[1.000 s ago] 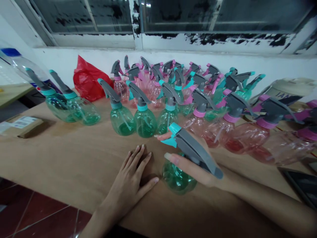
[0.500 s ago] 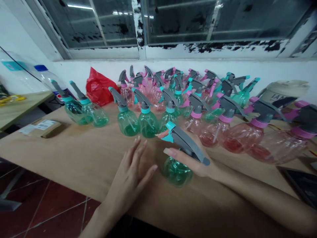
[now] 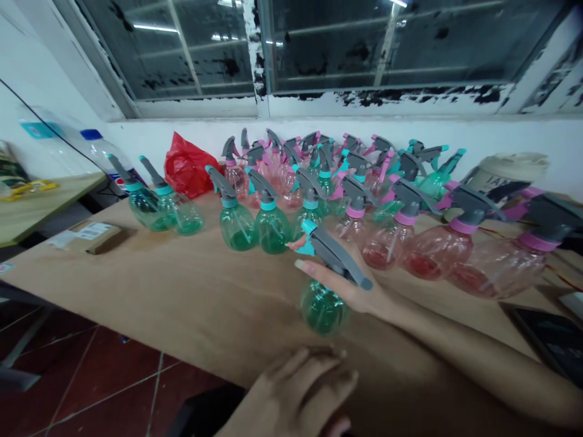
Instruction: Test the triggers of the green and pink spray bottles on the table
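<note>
My right hand (image 3: 350, 285) is wrapped round the neck of a green spray bottle (image 3: 322, 306) with a grey and teal trigger head (image 3: 334, 258). The bottle stands on the brown table (image 3: 159, 291) in front of the rows of other bottles. My left hand (image 3: 303, 388) is low at the table's near edge, blurred by motion, with the fingers loosely curled and nothing visible in them.
Several green spray bottles (image 3: 255, 221) and pink spray bottles (image 3: 432, 249) fill the back of the table below the window. A red plastic bag (image 3: 189, 167) lies at the back left, a small cardboard box (image 3: 91, 235) at the left edge, a dark tablet (image 3: 549, 340) at the right.
My left hand has lifted off the table beside the bottle and drawn back toward me to the near edge. My right hand stays on the green bottle. The view has tilted up.
</note>
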### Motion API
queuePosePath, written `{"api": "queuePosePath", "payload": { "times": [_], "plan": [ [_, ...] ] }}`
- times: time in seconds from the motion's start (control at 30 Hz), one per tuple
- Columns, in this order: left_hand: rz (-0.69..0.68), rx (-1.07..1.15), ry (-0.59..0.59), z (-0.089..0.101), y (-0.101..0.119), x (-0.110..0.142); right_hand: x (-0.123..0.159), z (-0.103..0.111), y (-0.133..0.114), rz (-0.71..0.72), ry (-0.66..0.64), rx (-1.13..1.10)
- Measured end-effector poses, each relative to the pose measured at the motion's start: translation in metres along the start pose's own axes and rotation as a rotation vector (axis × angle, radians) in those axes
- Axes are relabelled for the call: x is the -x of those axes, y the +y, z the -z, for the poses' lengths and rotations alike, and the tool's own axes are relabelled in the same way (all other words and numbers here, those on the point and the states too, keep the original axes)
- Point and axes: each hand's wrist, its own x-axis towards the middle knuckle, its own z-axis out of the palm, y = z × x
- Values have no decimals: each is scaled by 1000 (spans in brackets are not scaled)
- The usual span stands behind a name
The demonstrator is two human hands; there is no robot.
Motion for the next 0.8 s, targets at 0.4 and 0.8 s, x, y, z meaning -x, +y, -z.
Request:
{"api": "queuePosePath", "payload": {
  "times": [0.4, 0.8],
  "plan": [
    [484, 50, 75, 14, -55, 28, 2, 1, -2, -27, 5, 60],
    [449, 120, 19, 6, -58, 19, -1, -10, -7, 60, -32, 15]
  ]
}}
